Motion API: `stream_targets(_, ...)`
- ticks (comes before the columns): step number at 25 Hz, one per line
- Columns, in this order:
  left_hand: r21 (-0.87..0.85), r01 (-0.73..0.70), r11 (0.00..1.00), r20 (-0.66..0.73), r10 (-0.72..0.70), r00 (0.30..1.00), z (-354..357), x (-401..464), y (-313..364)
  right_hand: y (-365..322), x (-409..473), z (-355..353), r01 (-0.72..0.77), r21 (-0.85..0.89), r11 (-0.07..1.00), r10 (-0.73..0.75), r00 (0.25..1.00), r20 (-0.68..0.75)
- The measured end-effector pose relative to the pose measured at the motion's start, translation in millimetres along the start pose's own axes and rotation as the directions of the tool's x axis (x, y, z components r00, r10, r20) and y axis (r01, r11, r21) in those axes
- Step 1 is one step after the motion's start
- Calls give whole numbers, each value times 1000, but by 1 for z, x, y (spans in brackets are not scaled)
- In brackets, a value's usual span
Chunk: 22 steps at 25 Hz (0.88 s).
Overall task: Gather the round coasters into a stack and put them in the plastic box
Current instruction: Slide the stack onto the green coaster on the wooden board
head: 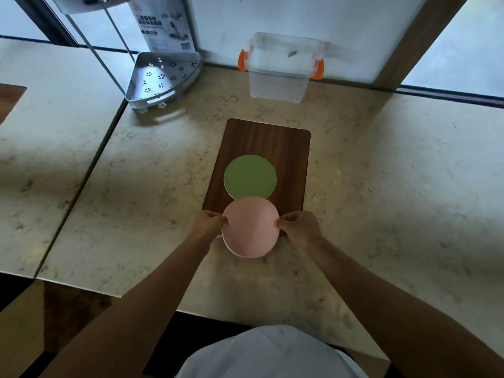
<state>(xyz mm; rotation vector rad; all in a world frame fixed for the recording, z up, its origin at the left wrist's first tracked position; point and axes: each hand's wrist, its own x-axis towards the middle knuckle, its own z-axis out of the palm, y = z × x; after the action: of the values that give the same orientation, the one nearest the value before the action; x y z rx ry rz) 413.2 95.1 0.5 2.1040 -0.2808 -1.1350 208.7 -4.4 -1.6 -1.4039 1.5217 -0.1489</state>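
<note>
A pink round coaster (250, 227) tops a thin stack held at the near end of a dark wooden board (272, 143). My left hand (208, 223) pinches the stack's left edge and my right hand (297, 226) pinches its right edge. A green round coaster (249, 175) lies flat on the board just beyond, its near edge covered by the pink one. The clear plastic box (278, 83) with orange clips stands open at the back of the counter, beyond the board's far end.
A grey metal corner shelf (163, 77) with thin rods stands at the back left, with a printed carton behind it. The marble counter (381, 173) has a seam on the left and a front edge close to my body.
</note>
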Motion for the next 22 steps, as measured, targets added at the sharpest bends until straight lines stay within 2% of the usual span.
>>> stream_targets(6, -77, -3, 997, -27, 1, 1000, 0, 49, 59, -48, 55, -8, 23, 54, 998, -21, 999, -27)
stream_targets(10, -86, 12, 996, -26, -14, 1000, 1, 81, 82, -69, 92, -7, 21, 32, 999, -20, 999, -29)
stream_targets(18, -2, 17, 1000, -14, -17, 1000, 14, 119, 86, -69, 130, -1, -38, -69, 997, 35, 998, -47)
stream_targets(22, 130, -58, 990, -33, 63, 997, 13, 125, 79, -64, 135, 3, -26, -116, 993, 17, 997, -75)
